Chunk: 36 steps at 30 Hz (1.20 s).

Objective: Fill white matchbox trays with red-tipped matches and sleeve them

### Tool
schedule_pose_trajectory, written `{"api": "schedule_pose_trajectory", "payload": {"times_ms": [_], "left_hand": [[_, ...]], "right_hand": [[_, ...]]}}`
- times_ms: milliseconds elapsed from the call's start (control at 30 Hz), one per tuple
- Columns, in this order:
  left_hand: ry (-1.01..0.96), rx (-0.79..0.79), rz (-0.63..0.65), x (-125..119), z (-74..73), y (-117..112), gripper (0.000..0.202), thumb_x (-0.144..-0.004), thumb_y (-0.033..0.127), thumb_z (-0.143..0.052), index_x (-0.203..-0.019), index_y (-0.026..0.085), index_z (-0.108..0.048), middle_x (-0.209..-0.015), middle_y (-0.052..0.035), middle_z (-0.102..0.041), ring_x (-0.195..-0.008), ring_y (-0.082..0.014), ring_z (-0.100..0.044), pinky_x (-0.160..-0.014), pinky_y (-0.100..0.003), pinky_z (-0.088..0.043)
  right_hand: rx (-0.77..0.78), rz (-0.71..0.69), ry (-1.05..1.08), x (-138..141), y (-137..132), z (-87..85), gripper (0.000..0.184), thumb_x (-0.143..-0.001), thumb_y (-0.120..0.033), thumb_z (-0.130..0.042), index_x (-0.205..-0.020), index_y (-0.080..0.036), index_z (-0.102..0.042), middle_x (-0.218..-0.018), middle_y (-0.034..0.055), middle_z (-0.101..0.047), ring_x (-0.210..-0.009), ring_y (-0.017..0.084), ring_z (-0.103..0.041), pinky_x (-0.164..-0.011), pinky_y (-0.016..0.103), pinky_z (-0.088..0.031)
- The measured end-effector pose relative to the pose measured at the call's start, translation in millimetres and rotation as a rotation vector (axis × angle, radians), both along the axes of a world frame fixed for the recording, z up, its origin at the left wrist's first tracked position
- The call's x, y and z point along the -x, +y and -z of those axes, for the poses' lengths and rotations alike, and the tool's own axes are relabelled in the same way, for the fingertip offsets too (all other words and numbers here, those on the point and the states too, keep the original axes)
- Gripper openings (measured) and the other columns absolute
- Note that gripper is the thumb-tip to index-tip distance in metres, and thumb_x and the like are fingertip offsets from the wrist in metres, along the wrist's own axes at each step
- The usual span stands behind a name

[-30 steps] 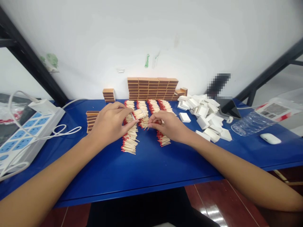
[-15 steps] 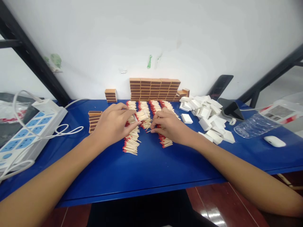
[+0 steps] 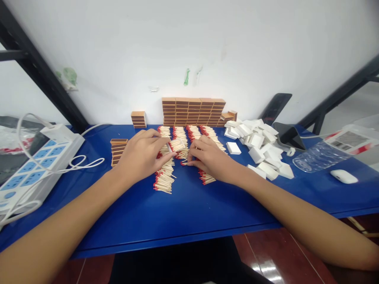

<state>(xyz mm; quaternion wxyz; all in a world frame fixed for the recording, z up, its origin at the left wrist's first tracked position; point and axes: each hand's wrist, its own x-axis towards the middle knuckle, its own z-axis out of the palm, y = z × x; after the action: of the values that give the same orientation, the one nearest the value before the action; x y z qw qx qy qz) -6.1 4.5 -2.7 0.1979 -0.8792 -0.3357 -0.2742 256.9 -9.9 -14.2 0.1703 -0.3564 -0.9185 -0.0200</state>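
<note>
Rows of red-tipped matches [image 3: 164, 177] lie on the blue table [image 3: 183, 213]. My left hand [image 3: 142, 156] is closed around a small white match tray [image 3: 175, 145] partly filled with matches, held just above the rows. My right hand [image 3: 209, 157] is curled over the middle rows, its fingertips pinching a few matches [image 3: 185, 162] beside the tray. A wall of stacked brown matchboxes [image 3: 192, 111] stands behind the rows, against the white wall.
A heap of white inner trays [image 3: 260, 146] lies to the right, one loose tray [image 3: 233, 148] nearer. Small brown box stacks [image 3: 118, 150] sit left. A power strip [image 3: 35, 165] with cables is far left. A phone stand [image 3: 288, 134], plastic bag [image 3: 319, 156] and white mouse [image 3: 343, 176] are right.
My right hand's fingers have drawn in toward the tray and picked at matches. My left hand keeps hold of the tray. The view has shifted slightly.
</note>
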Motion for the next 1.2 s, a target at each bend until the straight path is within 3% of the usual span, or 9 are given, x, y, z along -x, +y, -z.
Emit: {"api": "schedule_pose_trajectory", "payload": {"times_ms": [667, 1200], "left_hand": [[0.022, -0.02, 0.007, -0.2, -1.5, -0.3, 0.029, -0.096, 0.041, -0.065, -0.109, 0.017, -0.075, -0.095, -0.0107, -0.078, -0.099, -0.0269, -0.071, -0.088, -0.041, -0.055], [0.019, -0.002, 0.015, -1.6, -1.6, -1.0, 0.03, -0.096, 0.042, -0.066, -0.108, 0.017, -0.075, -0.094, -0.0109, -0.078, -0.099, -0.0269, -0.071, -0.087, -0.04, -0.055]], "right_hand": [[0.013, -0.021, -0.023, -1.8, -1.5, 0.0, 0.012, -0.1, -0.028, -0.065, -0.096, -0.017, -0.068, -0.099, 0.011, -0.062, -0.1, 0.026, -0.05, -0.089, 0.04, -0.044], [0.04, -0.048, -0.008, -2.8, -2.4, -1.8, 0.007, -0.097, -0.021, -0.068, -0.092, -0.017, -0.068, -0.094, 0.009, -0.063, -0.095, 0.024, -0.049, -0.086, 0.038, -0.043]]}}
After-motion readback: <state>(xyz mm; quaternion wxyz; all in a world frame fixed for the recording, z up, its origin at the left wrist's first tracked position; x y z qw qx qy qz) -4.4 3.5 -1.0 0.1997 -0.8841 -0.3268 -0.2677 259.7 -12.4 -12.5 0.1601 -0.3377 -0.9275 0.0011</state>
